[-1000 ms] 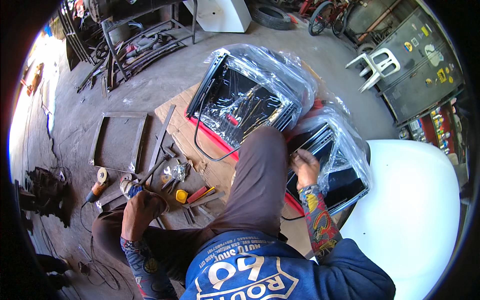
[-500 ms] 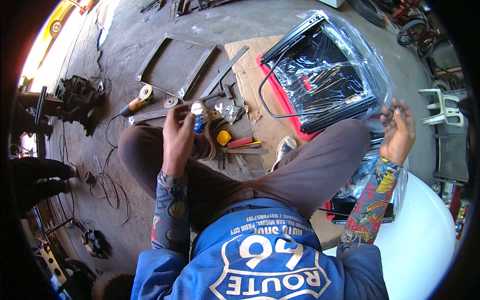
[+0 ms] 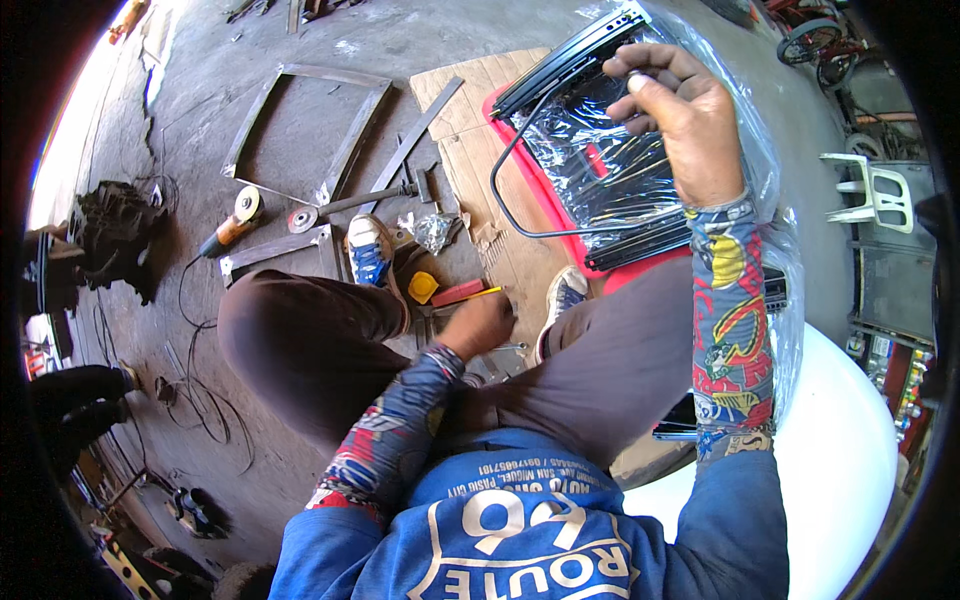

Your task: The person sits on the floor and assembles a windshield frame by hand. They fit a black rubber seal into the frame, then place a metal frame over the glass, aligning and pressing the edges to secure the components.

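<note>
On the floor, cardboard presumably cushions the plastic-wrapped panel; over it hovers the right hand, fingers half curled, hold unclear. The left hand hides its fingers from me, grip unknown.

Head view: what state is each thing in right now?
Right hand, raised, fingers partly curled; contents unclear.
Left hand, low, blurred; grip unclear.
Black panel, covered in clear plastic.
Angle grinder, lying on the floor, disc fitted; power unclear.
Metal frame, lying flat.
Cardboard, spread flat, torn in one spot.
Yellow tape measure, lying loose, no blade seen.
</note>
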The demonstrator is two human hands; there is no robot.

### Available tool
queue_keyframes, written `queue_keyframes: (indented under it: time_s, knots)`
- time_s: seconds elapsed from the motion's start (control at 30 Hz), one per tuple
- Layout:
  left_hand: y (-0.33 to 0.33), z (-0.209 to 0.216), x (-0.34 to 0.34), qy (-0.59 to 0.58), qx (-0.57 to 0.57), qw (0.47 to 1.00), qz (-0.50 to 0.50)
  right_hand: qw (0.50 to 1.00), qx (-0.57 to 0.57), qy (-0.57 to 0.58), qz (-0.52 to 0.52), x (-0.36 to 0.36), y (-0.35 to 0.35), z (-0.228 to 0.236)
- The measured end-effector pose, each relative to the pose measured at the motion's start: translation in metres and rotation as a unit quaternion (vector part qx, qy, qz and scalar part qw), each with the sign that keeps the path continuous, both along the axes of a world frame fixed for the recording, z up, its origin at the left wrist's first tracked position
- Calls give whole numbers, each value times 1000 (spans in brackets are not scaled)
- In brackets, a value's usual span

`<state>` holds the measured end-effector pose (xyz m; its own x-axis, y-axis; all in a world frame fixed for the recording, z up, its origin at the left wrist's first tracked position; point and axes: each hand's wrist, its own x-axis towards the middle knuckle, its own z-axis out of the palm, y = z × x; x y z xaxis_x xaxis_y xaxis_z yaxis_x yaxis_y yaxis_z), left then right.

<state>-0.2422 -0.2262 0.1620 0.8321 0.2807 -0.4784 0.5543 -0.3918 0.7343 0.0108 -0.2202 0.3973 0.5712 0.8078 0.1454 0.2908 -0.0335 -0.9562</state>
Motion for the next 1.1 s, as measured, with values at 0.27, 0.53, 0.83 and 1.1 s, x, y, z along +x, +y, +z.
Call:
queue_keyframes:
  time_s: [0.27,0.53,0.83,1.1]
  knots:
    - [-58,-68,-22,92,-134,959,-231,988,-52,58,-136,19,-27,-52]
    - [-30,-137,-25,152,-90,982,71,961,-156,-134,-185,45,-69,-60]
    - [82,-190,31,45,185,871,453,960,-246,-120,-64,31,-56,-73]
    - [183,-240,90,315,240,904,158,950,-243,-112,-163,52,-86,-78]
